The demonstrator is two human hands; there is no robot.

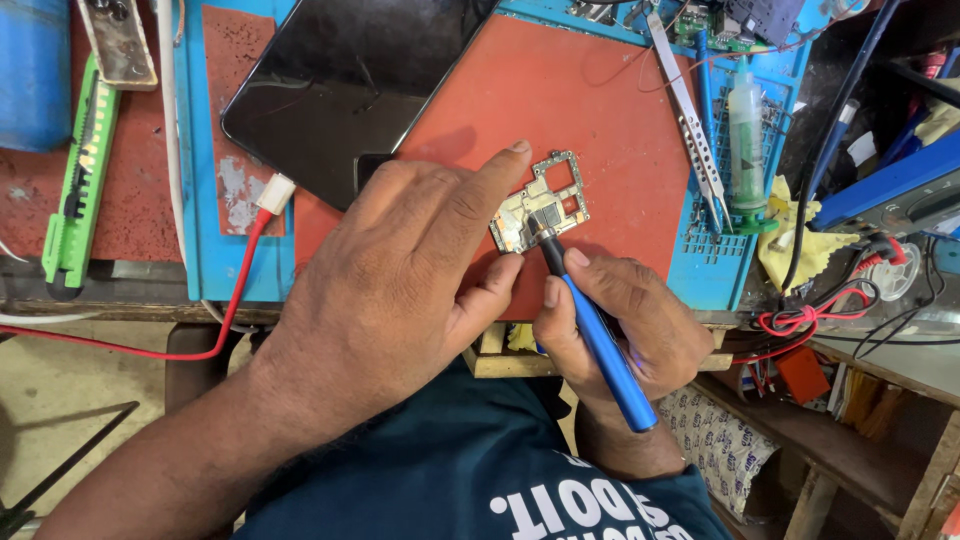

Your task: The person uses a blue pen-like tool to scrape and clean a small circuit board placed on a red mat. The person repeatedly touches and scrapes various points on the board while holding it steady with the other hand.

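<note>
A small metal-shielded circuit board lies on the red mat. My left hand rests over the mat with its index finger stretched out, the fingertip pressing on the board's upper left edge and the thumb near its lower edge. My right hand grips a blue-handled tool like a pen; its dark tip touches the middle of the board. Part of the board is hidden under my left fingers.
A dark phone lies face up at the mat's upper left. Tweezers and a syringe-like tube lie on the blue mat at right. A green utility knife lies far left. Red wires and clutter fill the right side.
</note>
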